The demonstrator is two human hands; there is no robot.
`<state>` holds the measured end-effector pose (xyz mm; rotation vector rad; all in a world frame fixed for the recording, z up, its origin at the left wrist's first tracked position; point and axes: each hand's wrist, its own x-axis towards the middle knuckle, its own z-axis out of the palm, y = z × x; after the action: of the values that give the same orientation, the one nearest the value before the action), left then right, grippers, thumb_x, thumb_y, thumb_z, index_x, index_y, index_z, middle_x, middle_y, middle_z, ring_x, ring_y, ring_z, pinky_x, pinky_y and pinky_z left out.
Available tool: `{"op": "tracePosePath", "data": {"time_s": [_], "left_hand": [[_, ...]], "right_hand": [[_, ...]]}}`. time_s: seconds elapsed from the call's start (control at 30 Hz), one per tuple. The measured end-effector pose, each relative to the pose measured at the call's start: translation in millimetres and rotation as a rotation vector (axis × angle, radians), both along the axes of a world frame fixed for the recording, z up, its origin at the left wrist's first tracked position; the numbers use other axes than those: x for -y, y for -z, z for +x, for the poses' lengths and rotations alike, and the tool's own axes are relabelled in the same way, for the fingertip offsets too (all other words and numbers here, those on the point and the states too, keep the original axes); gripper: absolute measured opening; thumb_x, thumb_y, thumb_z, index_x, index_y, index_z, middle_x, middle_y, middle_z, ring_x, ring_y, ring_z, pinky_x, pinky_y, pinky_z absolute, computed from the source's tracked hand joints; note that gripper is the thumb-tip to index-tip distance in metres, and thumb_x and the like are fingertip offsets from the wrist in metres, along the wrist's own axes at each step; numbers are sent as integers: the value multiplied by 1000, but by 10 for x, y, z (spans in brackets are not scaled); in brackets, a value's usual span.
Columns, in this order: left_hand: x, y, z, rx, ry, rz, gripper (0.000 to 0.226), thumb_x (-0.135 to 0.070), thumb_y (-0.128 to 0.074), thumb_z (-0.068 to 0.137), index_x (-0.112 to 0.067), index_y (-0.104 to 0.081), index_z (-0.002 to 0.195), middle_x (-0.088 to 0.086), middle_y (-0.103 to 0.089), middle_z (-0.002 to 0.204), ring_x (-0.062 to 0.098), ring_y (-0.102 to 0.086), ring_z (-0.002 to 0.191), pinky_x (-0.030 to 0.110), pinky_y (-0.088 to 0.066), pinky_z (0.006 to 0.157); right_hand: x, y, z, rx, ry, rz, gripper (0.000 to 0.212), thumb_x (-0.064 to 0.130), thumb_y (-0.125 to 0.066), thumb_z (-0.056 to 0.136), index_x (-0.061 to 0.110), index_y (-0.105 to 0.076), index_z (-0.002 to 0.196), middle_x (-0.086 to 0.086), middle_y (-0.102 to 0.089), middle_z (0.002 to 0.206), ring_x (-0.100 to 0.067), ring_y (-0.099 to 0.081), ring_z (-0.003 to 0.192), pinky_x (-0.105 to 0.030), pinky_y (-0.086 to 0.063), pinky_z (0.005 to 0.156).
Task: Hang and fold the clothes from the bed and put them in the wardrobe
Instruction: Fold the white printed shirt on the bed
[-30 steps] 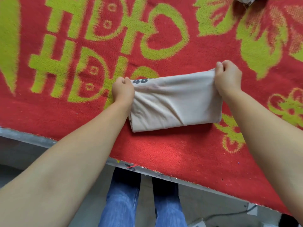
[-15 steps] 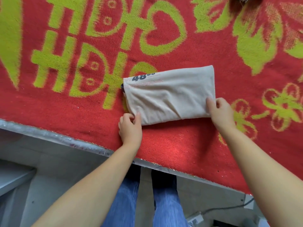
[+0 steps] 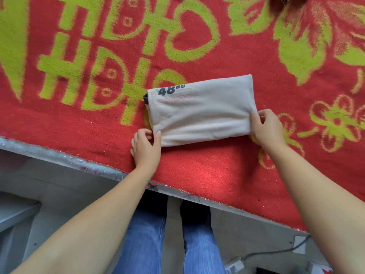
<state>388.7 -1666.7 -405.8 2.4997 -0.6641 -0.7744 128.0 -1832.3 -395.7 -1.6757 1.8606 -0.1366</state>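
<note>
Here, a folded cream garment [image 3: 201,111], printed "48 88" at its far-left corner, lies flat on my red-and-green blanket [image 3: 197,171] near the bed's edge. My left hand [image 3: 146,147] pinches its near-left corner, thumb on top; my right hand [image 3: 266,127] grips its near-right corner. Below, blue jeans [image 3: 146,244] stand on a grey floor [image 3: 59,186].

Folded garment [image 3: 201,111] on blanket [image 3: 197,171], near bed's front edge.
Left hand [image 3: 146,147] at its near-left corner, right hand [image 3: 266,127] at near-right; person's legs [image 3: 169,244] below bed edge.
</note>
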Motion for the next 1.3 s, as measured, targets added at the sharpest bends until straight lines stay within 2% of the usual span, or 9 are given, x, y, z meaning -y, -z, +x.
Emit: {"op": "tracePosePath", "data": {"time_s": [0.13, 0.5, 0.6, 0.67, 0.73, 0.87, 0.97, 1.07, 1.3], "left_hand": [[391, -63, 195, 22, -13, -160, 28, -31, -54, 94, -5, -54, 104, 15, -55, 111, 29, -46, 110, 36, -31, 96], [988, 216, 360, 164, -71, -9, 32, -33, -40, 100, -5, -54, 108, 12, -50, 126, 29, -41, 123, 39, -30, 98], [764, 66, 205, 367, 198, -29, 52, -39, -49, 89, -8, -47, 131, 14, -41, 143, 32, -34, 135, 49, -16, 112], [623, -12, -107, 503, 585, -107, 77, -45, -50, 82, -6, -32, 146, 17, -28, 153, 35, -22, 144, 61, -5, 112], [540, 6, -464, 532, 901, -20, 98, -51, -54, 77, -9, -9, 152, 16, -7, 159, 31, 2, 146, 67, -3, 109], [496, 206, -605, 436, 899, 317, 109, -43, -60, 79, -15, 19, 149, 15, 25, 156, 30, 23, 144, 65, 13, 106], [488, 210, -515, 458, 931, 340, 86, -15, -44, 91, -19, 21, 149, 12, 23, 157, 29, 17, 145, 65, 4, 109], [544, 100, -433, 360, 941, 336, 89, 3, -42, 88, -25, 14, 151, 6, 22, 158, 28, 17, 146, 64, 1, 110], [779, -847, -111, 162, 885, 382, 77, 10, -35, 89, -23, -9, 153, 1, 3, 161, 31, 7, 147, 63, -11, 112]], "right_hand": [[288, -68, 105, 16, 23, -13, 39, 38, -43, 99, 5, -58, 112, -16, -62, 116, -32, -54, 110, -33, -36, 83], [634, 156, 416, -364, -174, -148, 42, 42, -30, 101, 8, -51, 115, -26, -60, 113, -44, -55, 105, -48, -41, 84], [417, 46, 464, -412, -257, -257, 59, 45, -39, 95, 14, -33, 145, -18, -42, 142, -35, -33, 136, -61, -14, 110], [145, -42, 592, -329, -511, -335, 72, 47, -43, 87, 19, -25, 151, -15, -24, 156, -35, -12, 146, -67, 5, 107], [-193, -18, 716, -283, -845, -251, 87, 43, -50, 76, 22, -17, 153, -12, -8, 161, -37, 2, 147, -73, 5, 104], [-416, 198, 645, -389, -1027, -54, 103, 24, -57, 75, 35, 12, 150, -3, 21, 159, -36, 19, 144, -74, 7, 102], [-329, 211, 582, -453, -1008, -137, 84, 12, -45, 89, 39, 6, 150, 1, 12, 161, -41, 9, 145, -74, 3, 103], [-180, 111, 600, -506, -980, -97, 65, 13, -32, 98, 36, -5, 152, 3, 2, 162, -40, 2, 146, -74, -2, 104], [72, -888, 887, -498, -975, 22, 55, 8, -33, 96, 32, -29, 146, -1, -35, 148, -39, -27, 137, -61, -31, 103]]}}
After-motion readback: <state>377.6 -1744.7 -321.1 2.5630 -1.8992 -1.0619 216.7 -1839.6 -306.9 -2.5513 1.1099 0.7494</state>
